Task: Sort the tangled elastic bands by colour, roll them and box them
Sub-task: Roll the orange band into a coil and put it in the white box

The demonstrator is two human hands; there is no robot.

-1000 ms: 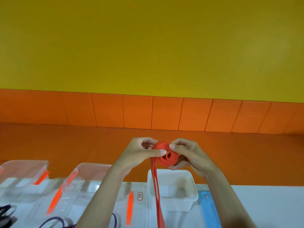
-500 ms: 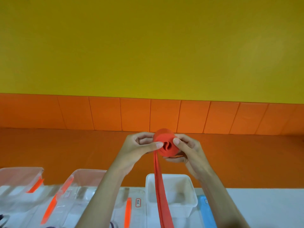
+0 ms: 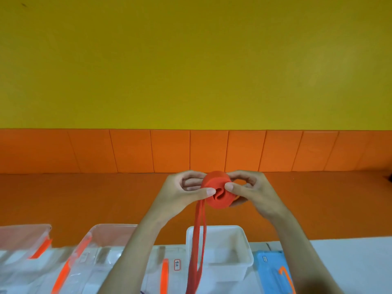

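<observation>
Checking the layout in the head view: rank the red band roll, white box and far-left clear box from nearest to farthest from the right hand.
1. red band roll, pinched by the right hand
2. white box, below it
3. clear box, far left

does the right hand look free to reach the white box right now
Probably not yet: the right hand pinches the red roll; only its tail hangs before the open white box.
</observation>
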